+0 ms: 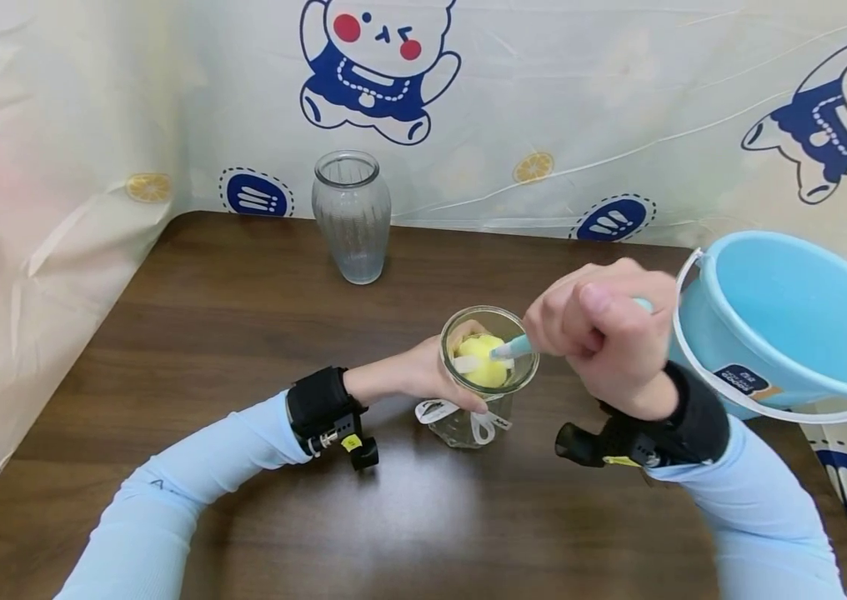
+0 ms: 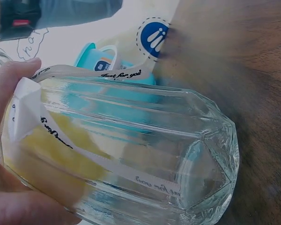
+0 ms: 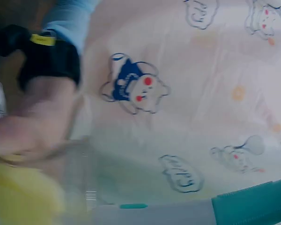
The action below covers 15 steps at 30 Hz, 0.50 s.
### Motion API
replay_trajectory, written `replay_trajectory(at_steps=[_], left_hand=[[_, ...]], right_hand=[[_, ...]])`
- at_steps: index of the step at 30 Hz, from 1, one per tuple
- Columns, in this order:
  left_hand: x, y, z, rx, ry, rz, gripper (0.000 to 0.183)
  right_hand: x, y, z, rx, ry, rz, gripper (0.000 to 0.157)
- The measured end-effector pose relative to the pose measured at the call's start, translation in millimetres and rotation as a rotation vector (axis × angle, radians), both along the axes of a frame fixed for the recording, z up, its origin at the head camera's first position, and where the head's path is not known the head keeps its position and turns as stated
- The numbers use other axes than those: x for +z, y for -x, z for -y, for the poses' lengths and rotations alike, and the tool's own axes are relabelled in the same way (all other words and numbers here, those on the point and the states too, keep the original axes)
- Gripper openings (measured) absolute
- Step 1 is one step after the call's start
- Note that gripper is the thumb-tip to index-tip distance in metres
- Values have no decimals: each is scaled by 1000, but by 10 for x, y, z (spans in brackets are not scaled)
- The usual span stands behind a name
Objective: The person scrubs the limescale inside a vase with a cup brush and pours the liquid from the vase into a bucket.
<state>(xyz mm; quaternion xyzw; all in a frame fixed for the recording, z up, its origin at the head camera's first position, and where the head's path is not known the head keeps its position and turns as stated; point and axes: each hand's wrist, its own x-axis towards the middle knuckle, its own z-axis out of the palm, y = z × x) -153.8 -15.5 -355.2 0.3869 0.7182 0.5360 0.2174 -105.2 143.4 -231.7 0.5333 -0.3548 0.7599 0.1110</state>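
Observation:
My left hand (image 1: 423,371) grips a clear glass vase (image 1: 499,412) around its upper part, near the middle of the table. A white ribbon (image 1: 482,427) is tied round it in a bow; its printed words show in the left wrist view. Inside the mouth sits the yellow sponge head (image 1: 478,372) of a bottle brush. My right hand (image 1: 611,329), curled round the teal brush handle (image 3: 253,201), is above and right of the rim. Yellow shows through the vase wall (image 2: 201,154) in the left wrist view.
Another clear glass vase (image 1: 352,221) stands upright near the table's back edge. At the right edge is a light blue bucket (image 1: 709,321) with a white handle (image 1: 682,333). A printed curtain (image 1: 543,100) hangs behind the brown wooden table (image 1: 258,292).

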Motion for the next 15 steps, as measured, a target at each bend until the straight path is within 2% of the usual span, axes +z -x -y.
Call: replay_trajectory(at_steps=[3, 8, 11, 15], left_hand=[[-3, 0, 7, -8, -30, 6, 69], [0, -11, -6, -22, -26, 2, 70], [-4, -13, -17, -21, -19, 8, 70], [0, -4, -10, -15, -27, 3, 69]], right_hand=[[-149, 47, 94, -33, 19, 16, 46], [-348, 113, 172, -105, -35, 25, 47], [-400, 127, 176, -133, -59, 21, 47], [-399, 118, 173, -121, -44, 19, 47]])
